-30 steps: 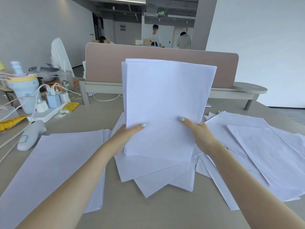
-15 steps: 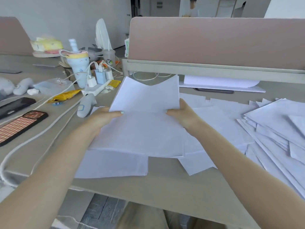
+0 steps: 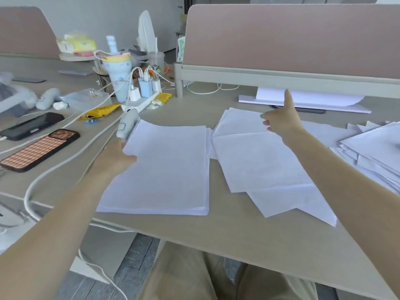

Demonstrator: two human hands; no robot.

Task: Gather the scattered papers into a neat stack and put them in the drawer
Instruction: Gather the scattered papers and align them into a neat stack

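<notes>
Stack [image 3: 164, 169] lies flat by my left hand [image 3: 114, 158], which grips its left edge; my right hand [image 3: 281, 120] hovers released over loose sheets [image 3: 259, 161], thumb up.

Beige desk [image 3: 216, 241], pink divider [image 3: 292, 40], perhaps grey floor [image 3: 134, 256].

Left of the table [image 3: 216, 234]: two phones [image 3: 41, 149], a power strip [image 3: 140, 102] with chargers, a tumbler [image 3: 118, 72], a yellow wrapper [image 3: 101, 110].
</notes>
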